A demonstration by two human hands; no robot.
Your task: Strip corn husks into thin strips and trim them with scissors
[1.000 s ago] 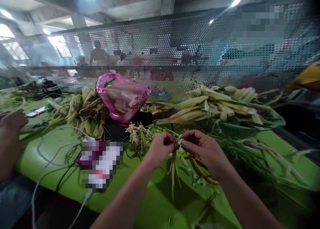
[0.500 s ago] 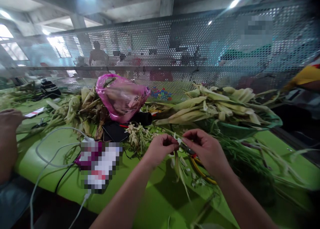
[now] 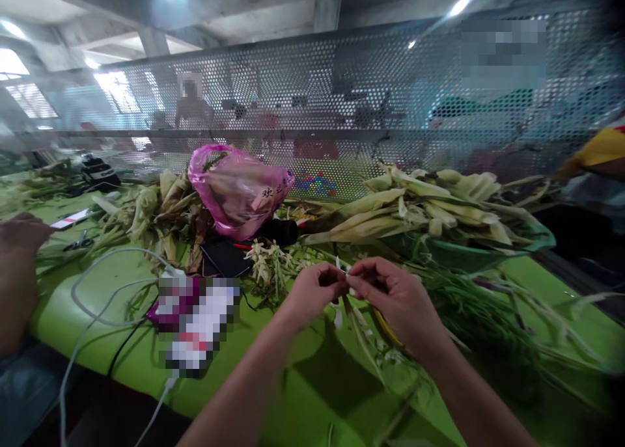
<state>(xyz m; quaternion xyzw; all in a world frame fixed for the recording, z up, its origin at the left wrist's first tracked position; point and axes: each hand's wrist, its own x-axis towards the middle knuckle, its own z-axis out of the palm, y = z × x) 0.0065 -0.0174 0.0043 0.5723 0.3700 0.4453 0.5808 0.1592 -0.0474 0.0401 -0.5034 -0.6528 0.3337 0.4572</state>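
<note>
My left hand (image 3: 315,294) and my right hand (image 3: 398,297) meet over the green table, fingertips pinched together and almost touching. Between them is a small piece of pale corn husk (image 3: 338,263), mostly covered by the fingers. Narrow husk strips (image 3: 359,333) trail down below the fingertips. A yellow curved handle (image 3: 387,330) shows partly behind my right hand. Beyond my left hand lies a cluster of small, cream-coloured husk pieces on stems (image 3: 271,265). Thin green strands (image 3: 481,310) are heaped to the right of my right hand.
Corn husks (image 3: 424,206) overflow a green basket (image 3: 541,244). A pink plastic bag (image 3: 239,193) stands by more dried husks (image 3: 151,206). A phone (image 3: 202,330) and white cable (image 3: 73,343) lie left. Another person's hand (image 3: 19,245) is at the far left. A perforated metal screen (image 3: 312,76) rises behind.
My right hand has shifted slightly left, closing in on my left hand's fingertips. The hanging strips have swung a little to the right.
</note>
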